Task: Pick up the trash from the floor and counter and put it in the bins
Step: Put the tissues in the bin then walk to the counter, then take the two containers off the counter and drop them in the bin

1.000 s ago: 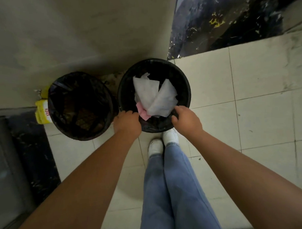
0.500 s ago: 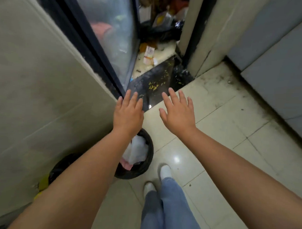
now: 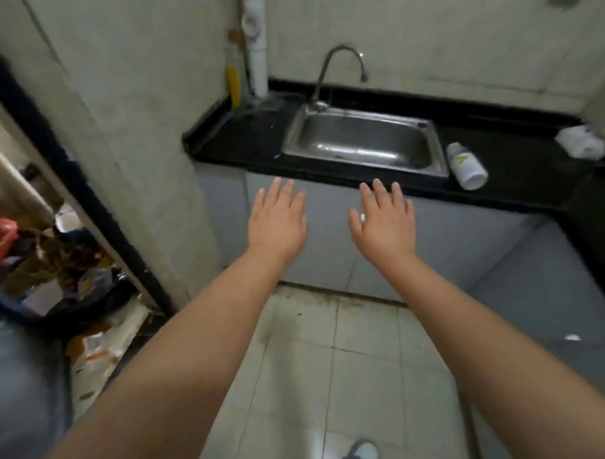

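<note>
My left hand point(image 3: 277, 221) and my right hand point(image 3: 385, 225) are stretched out in front of me, palms down, fingers apart and holding nothing. They hover before the grey cabinet front, below the black counter point(image 3: 249, 138). A white bottle point(image 3: 466, 164) lies on its side on the counter just right of the steel sink point(image 3: 362, 142). Crumpled white paper point(image 3: 580, 141) sits at the counter's far right. The bins are out of sight.
A curved tap point(image 3: 337, 65) rises behind the sink. A white pipe point(image 3: 256, 42) and a yellow object point(image 3: 233, 79) stand in the wall corner. A wall edge with a dark door frame point(image 3: 89, 194) is on the left, clutter and bags behind it. Pale tiled floor point(image 3: 358, 368) lies below.
My view has swung up and away from the two black bins to the sink counter. Both hands left the bin rim and now are spread open in the air.
</note>
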Tool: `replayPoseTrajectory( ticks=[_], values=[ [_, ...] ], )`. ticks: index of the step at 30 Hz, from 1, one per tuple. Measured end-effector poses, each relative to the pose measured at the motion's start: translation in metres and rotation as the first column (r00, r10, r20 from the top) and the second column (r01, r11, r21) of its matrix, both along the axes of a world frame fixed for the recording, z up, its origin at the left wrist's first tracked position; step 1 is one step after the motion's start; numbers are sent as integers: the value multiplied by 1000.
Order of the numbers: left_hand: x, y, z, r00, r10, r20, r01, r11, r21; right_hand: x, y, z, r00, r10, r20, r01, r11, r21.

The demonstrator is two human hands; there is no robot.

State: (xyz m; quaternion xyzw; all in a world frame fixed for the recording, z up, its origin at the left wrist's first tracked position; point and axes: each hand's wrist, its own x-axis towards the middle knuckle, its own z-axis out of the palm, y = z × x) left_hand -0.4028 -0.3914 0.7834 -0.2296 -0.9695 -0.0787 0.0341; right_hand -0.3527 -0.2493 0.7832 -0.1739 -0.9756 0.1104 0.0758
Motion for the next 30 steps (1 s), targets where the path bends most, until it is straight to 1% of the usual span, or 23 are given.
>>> replayPoseTrajectory(
  ticks=[3,6,10,11,13,16,19,21,23,25,27,29,30],
  values=[
    [-29,103,32,990,-129,-60,132,991,36,-3,100,30,987,-134,-88,138,990,36],
    [-51,203,54,971,-222,-92,227,972,54,0,195,52,955,-262,-139,272,960,61],
    [-75,315,67,954,-291,-71,296,951,87,4,301,73,896,-428,-120,437,896,72],
    [-82,337,67,947,-316,-53,320,944,78,4,323,76,878,-466,-111,475,877,70],
    [-97,378,59,914,-404,-30,404,915,2,1,363,78,842,-532,-94,538,841,59],
    [-132,432,38,819,-574,-3,562,802,-203,-12,414,69,794,-604,-69,607,793,57],
    [-176,486,5,746,-662,72,636,676,-373,-35,459,45,744,-668,-8,667,743,53],
    [-203,518,-26,674,-720,164,690,536,-487,-52,486,25,708,-706,30,704,708,52],
    [-226,548,-54,572,-781,250,745,368,-556,-67,508,6,667,-742,71,742,670,35],
    [-245,574,-72,458,-839,295,806,251,-537,-80,525,-10,621,-774,121,779,627,5],
    [-258,598,-81,360,-874,327,859,174,-481,-88,536,-22,582,-798,157,809,588,-10],
    [-268,624,-84,310,-878,364,890,133,-436,-89,545,-32,547,-817,179,833,554,-17],
    [-272,638,-84,306,-868,391,905,138,-402,-88,550,-36,528,-827,193,845,534,-22]
  ],
)
